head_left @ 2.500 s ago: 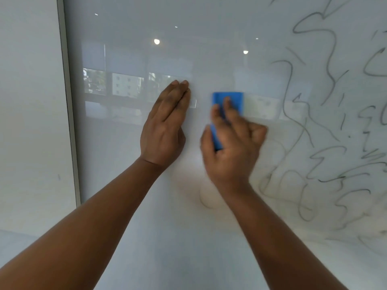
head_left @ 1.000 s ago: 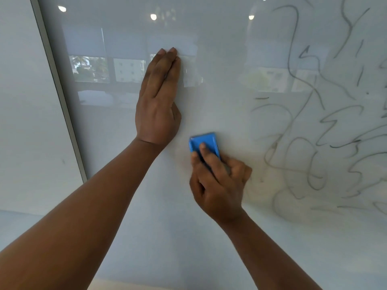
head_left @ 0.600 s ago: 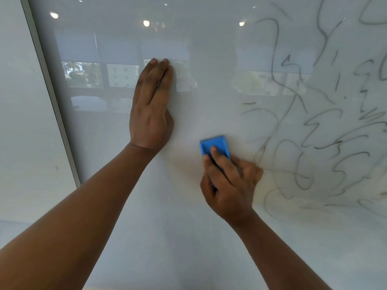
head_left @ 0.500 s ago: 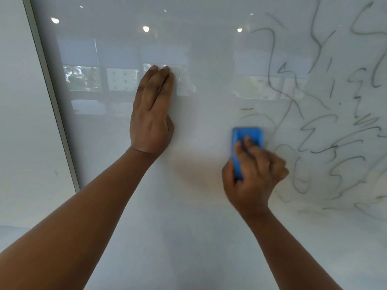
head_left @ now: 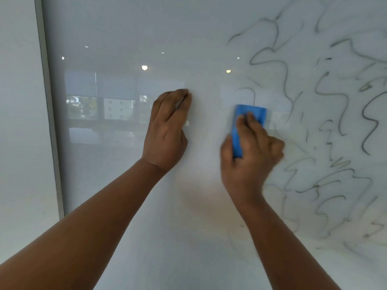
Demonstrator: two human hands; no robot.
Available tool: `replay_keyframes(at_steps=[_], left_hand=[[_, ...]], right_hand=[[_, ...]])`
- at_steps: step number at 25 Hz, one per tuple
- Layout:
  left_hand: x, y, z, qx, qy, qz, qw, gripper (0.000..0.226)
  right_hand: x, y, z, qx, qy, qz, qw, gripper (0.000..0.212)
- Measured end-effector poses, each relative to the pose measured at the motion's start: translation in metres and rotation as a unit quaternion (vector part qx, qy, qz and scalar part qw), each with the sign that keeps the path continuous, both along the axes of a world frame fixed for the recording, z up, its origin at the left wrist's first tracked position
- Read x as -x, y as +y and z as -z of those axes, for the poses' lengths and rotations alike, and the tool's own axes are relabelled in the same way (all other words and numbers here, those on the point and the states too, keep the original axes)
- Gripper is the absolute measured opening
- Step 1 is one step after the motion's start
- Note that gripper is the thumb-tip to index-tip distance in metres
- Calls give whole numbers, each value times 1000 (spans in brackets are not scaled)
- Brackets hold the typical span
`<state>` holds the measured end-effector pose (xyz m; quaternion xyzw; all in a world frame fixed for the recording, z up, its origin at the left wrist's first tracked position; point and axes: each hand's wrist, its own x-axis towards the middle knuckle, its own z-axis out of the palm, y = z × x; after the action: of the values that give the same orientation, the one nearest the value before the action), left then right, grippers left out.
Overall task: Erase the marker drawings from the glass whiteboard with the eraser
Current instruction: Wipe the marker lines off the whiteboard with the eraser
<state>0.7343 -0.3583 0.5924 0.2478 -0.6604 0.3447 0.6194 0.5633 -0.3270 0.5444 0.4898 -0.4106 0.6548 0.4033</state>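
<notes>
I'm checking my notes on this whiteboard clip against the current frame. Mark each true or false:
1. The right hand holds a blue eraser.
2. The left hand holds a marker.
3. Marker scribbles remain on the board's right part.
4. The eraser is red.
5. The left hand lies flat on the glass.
1. True: the right hand grips the blue rectangular eraser against the glass whiteboard.
2. False: the left hand holds nothing.
3. True: dark marker scribbles cover the right part.
4. False: it is blue.
5. True: its straight fingers rest on the glass, left of the eraser.
</notes>
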Motion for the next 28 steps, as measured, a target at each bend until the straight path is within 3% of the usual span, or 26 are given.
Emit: replay_keyframes(at_steps=[4,9,13,17,22,26,28], left_hand=[[14,1,-41,2,26,34,999,52],[19,-2,-44,15,44,11,999,55],[15,-7,-43,41,40,12,998,51],[18,-8,-43,45,53,-12,997,52],[14,-7,-43,37,61,-39,997,48],[18,-6,-41,27,68,-45,996,51],[17,-7,-42,30,70,-48,996,51]], right_hand=[[9,8,15,-2,139,-5,990,34],[18,1,-57,-19,17,-44,999,42],[18,5,-35,-25,191,-31,981,39],[33,7,-92,-11,28,-23,999,40],[8,5,-70,-31,224,1,974,38],[33,8,-131,-13,63,13,998,39],[11,5,-155,-13,67,23,997,40]])
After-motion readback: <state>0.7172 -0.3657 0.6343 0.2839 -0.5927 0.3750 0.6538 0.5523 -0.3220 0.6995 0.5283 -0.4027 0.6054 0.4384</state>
